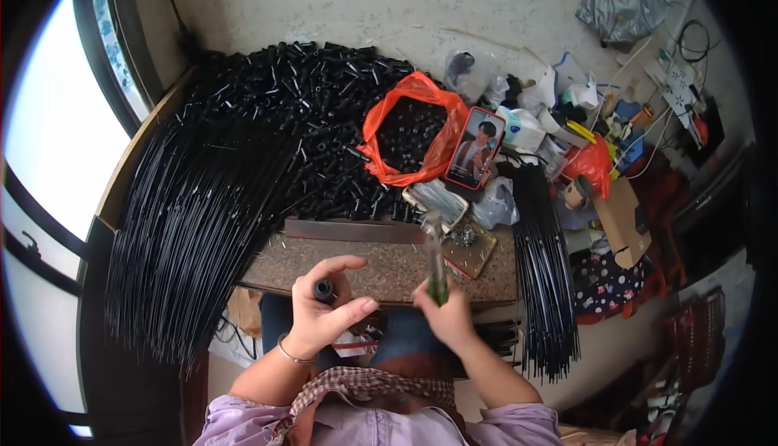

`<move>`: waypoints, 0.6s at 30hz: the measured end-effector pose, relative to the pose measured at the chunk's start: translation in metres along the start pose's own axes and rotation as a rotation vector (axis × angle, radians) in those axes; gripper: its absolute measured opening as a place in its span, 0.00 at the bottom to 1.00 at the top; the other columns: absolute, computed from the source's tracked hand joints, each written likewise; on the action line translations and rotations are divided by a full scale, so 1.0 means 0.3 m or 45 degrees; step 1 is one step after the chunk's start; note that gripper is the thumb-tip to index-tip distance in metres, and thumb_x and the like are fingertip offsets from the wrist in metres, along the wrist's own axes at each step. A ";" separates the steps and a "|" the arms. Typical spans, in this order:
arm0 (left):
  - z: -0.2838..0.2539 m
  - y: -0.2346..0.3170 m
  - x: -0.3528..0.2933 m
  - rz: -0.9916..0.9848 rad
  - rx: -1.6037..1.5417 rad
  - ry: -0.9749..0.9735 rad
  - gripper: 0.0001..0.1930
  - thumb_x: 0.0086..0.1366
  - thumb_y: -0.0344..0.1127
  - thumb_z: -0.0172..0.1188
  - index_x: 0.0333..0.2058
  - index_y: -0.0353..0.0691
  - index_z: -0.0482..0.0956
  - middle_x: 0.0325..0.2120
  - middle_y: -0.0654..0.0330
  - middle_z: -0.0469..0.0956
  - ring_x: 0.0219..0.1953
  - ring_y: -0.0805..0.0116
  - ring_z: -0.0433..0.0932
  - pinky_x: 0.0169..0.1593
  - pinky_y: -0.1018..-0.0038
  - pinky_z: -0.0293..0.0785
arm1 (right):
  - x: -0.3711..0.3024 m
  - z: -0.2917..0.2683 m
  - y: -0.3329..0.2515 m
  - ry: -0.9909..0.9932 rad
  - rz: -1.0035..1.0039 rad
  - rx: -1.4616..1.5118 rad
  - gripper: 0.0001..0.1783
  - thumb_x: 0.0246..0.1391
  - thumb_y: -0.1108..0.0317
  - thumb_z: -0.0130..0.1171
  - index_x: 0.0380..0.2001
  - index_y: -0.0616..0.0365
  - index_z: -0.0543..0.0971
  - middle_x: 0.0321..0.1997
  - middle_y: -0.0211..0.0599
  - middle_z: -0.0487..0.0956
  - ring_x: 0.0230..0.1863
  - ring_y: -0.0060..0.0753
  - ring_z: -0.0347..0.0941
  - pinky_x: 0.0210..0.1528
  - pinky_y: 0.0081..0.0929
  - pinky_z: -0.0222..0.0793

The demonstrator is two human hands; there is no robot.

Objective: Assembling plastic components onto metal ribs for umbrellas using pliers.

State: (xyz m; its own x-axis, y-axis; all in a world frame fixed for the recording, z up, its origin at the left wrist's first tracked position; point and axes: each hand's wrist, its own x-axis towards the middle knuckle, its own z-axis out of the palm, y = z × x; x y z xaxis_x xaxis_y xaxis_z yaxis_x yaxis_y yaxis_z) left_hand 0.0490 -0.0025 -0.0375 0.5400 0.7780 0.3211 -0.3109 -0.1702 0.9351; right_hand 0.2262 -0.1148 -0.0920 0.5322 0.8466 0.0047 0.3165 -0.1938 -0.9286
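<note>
My left hand (pixel 318 320) is raised over my lap, in front of the table edge. Its ring and little fingers appear curled around a short black plastic tube (pixel 324 289), whose round hollow end faces up, while thumb and forefinger stand apart. In my right hand (pixel 450 316) is a small hammer (pixel 436 264), gripped by its green handle end. The hammer's head points away from me, above the stone tabletop (pixel 356 264), and is slightly blurred. A dark flat metal bar (pixel 356 230) lies along the tabletop beyond my hands.
Black plastic tubes (pixel 300 81) are heaped at the back. Long thin black rods (pixel 194 227) hang over the left side; another bundle (pixel 545 276) hangs at right. A red plastic bag (pixel 381 114) holds small black parts. Beside it leans a phone (pixel 476 148). A clear bag (pixel 496 203) lies below.
</note>
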 end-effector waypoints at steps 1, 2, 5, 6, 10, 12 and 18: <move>0.001 0.000 -0.002 -0.005 -0.033 0.007 0.23 0.44 0.33 0.69 0.40 0.31 0.73 0.12 0.75 0.60 0.15 0.87 0.56 0.20 0.87 0.48 | 0.085 -0.050 0.047 0.223 -0.118 -0.295 0.07 0.48 0.71 0.58 0.30 0.61 0.72 0.24 0.39 0.76 0.22 0.30 0.73 0.26 0.26 0.67; 0.010 0.003 -0.003 -0.004 -0.006 -0.045 0.23 0.44 0.33 0.69 0.39 0.32 0.74 0.12 0.75 0.61 0.15 0.87 0.56 0.20 0.86 0.49 | 0.165 -0.117 0.132 0.360 -0.264 -0.539 0.08 0.46 0.72 0.59 0.30 0.61 0.71 0.26 0.42 0.76 0.25 0.37 0.73 0.29 0.29 0.68; 0.036 0.007 -0.004 -0.011 0.098 -0.131 0.21 0.43 0.33 0.70 0.36 0.34 0.75 0.11 0.73 0.61 0.15 0.86 0.57 0.20 0.85 0.49 | 0.277 -0.192 0.224 0.452 -0.394 -0.879 0.11 0.43 0.73 0.59 0.32 0.61 0.71 0.30 0.45 0.75 0.32 0.46 0.72 0.35 0.35 0.69; 0.037 0.009 0.002 -0.001 0.123 -0.136 0.20 0.43 0.33 0.70 0.36 0.34 0.75 0.10 0.73 0.61 0.14 0.86 0.57 0.20 0.85 0.49 | 0.297 -0.196 0.226 0.405 -0.369 -0.969 0.12 0.42 0.73 0.59 0.32 0.61 0.70 0.32 0.45 0.74 0.36 0.49 0.71 0.37 0.36 0.68; 0.023 -0.004 0.027 0.008 0.154 -0.092 0.20 0.43 0.33 0.70 0.36 0.35 0.75 0.10 0.73 0.61 0.14 0.86 0.56 0.19 0.85 0.48 | 0.314 -0.205 0.246 0.261 -0.683 -1.224 0.07 0.42 0.74 0.53 0.30 0.58 0.71 0.29 0.39 0.74 0.39 0.40 0.69 0.38 0.31 0.69; 0.007 -0.017 0.036 0.022 0.165 -0.115 0.19 0.44 0.32 0.70 0.37 0.36 0.75 0.09 0.72 0.62 0.14 0.87 0.57 0.19 0.86 0.50 | 0.313 -0.213 0.257 0.245 -0.744 -1.261 0.06 0.44 0.74 0.51 0.29 0.58 0.71 0.29 0.38 0.74 0.38 0.39 0.69 0.38 0.30 0.69; 0.032 -0.012 0.038 -0.014 0.131 -0.125 0.18 0.44 0.32 0.69 0.35 0.36 0.75 0.10 0.73 0.60 0.14 0.86 0.56 0.19 0.85 0.48 | 0.309 -0.218 0.278 0.289 -0.641 -1.147 0.11 0.40 0.75 0.56 0.31 0.59 0.71 0.28 0.41 0.73 0.36 0.44 0.70 0.37 0.34 0.69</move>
State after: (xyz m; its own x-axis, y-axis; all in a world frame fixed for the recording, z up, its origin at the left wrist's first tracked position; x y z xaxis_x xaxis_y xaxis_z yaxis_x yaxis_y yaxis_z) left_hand 0.0637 0.0011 -0.0358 0.6182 0.7183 0.3191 -0.2256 -0.2267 0.9475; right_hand 0.3533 -0.0850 -0.1448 0.2823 0.8374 0.4681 0.9581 -0.2212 -0.1820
